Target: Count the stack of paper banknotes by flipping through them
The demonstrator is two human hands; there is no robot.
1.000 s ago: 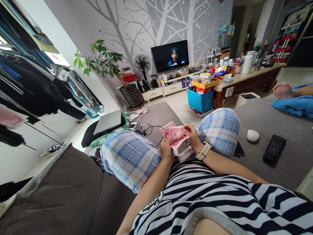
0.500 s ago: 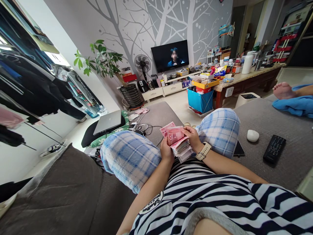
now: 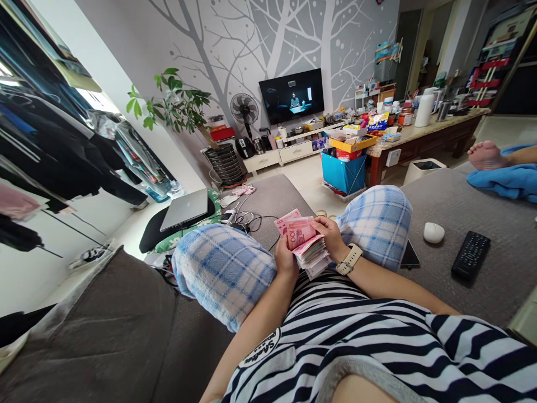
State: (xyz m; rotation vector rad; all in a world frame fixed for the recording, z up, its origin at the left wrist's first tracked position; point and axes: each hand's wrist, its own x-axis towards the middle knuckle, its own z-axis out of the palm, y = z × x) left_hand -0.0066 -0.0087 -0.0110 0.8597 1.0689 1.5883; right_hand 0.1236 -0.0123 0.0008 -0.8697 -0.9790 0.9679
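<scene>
A folded stack of pink banknotes (image 3: 312, 252) is held above my lap, between my knees. My left hand (image 3: 286, 258) is closed round its left side, with one or more notes fanned out past the fingers at the upper left. On the right side, my right hand (image 3: 330, 236) pinches the upper corner of a note between thumb and fingers; a pale watch (image 3: 349, 259) is on that wrist. The lower ends of the notes spread apart slightly over my striped shirt.
On the grey sofa (image 3: 440, 296) at right lie a white mouse (image 3: 433, 233), a black remote (image 3: 471, 256) and a dark device's edge (image 3: 410, 255). Another person's bare foot (image 3: 486, 155) is beyond. A laptop (image 3: 184, 210) and cables lie at left.
The television picture has changed from a close figure to a smaller one at a table. My hands and the banknotes look almost the same.
</scene>
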